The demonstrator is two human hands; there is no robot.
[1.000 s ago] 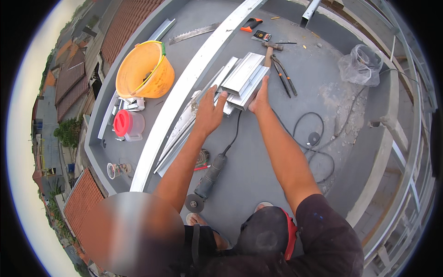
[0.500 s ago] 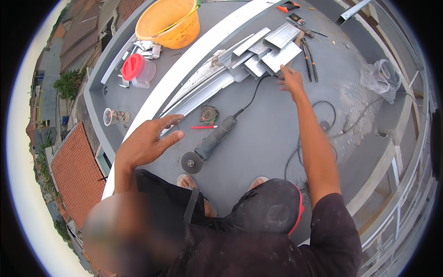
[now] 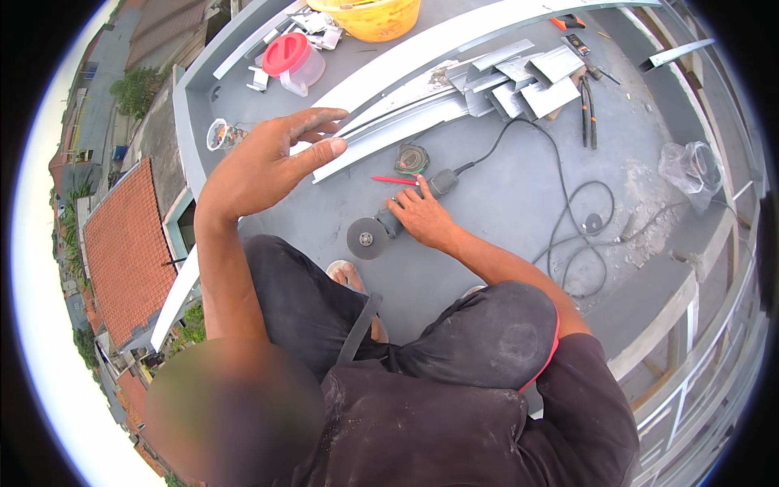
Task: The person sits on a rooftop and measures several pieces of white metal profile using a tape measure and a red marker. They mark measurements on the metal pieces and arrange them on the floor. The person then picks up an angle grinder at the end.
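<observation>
On the grey floor lies a dark angle grinder (image 3: 439, 185), its cutting disc (image 3: 367, 239) facing up toward me. My right hand (image 3: 422, 216) rests over the grinder's body with its fingers spread across it, not visibly wrapped round. Raised at the left, my left hand (image 3: 272, 158) is open, thumb apart from the fingers, with nothing seen in it. Its fingertips overlap the ends of long silvery metal channels (image 3: 389, 138). Just beyond the grinder are a red pencil (image 3: 393, 179) and a tape measure (image 3: 412, 159).
Short cut metal channels (image 3: 552, 93) are heaped at the far right, beside pincers (image 3: 588, 114). The grinder's cord (image 3: 560, 191) loops across the floor near a plastic bag (image 3: 690, 172). Past a long white beam (image 3: 373, 89) stand a red-lidded tub (image 3: 294, 65) and a yellow basin (image 3: 377, 20).
My right hand has left the heap of cut channels and come down toward me onto the grinder. My left hand stays raised and open. The view has shifted.
</observation>
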